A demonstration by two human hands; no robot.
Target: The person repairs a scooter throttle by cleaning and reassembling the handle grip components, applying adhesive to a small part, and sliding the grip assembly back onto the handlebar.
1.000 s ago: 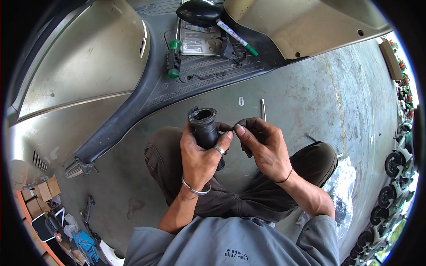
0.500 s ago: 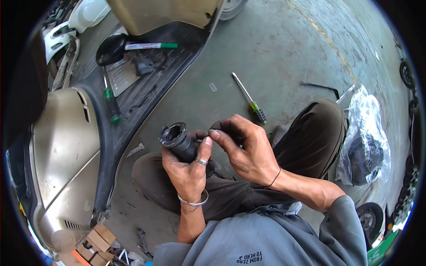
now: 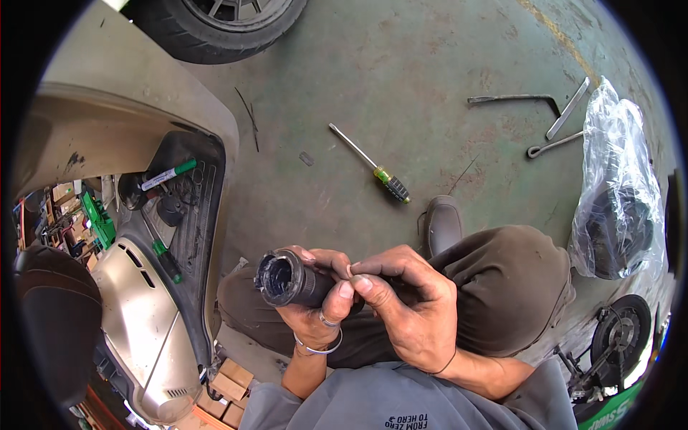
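My left hand (image 3: 314, 319) is wrapped round a black hollow cylindrical part (image 3: 285, 279), whose notched, dirty rim tilts toward the left. Its far end is hidden behind my fingers. The thumb and fingertips of my right hand (image 3: 416, 308) press together against my left fingertips, beside the cylinder. Whatever lies in that pinch is too small or too covered to name. Past my hands, a screwdriver (image 3: 371, 166) with a yellow-green and black handle rests on the floor.
At the left stands a beige scooter (image 3: 140, 315); its footboard (image 3: 204, 201) holds a green-capped marker (image 3: 169, 174) and a green-handled screwdriver (image 3: 167, 260). A bent metal bar (image 3: 512, 98) and a plastic-wrapped black part (image 3: 620, 222) lie right. A wheel (image 3: 236, 29) is at the top left.
My view has shifted, so the scooter's wheel now shows at the top. The cylinder's open end has turned more toward me, and my right fingertips remain pinched beside it.
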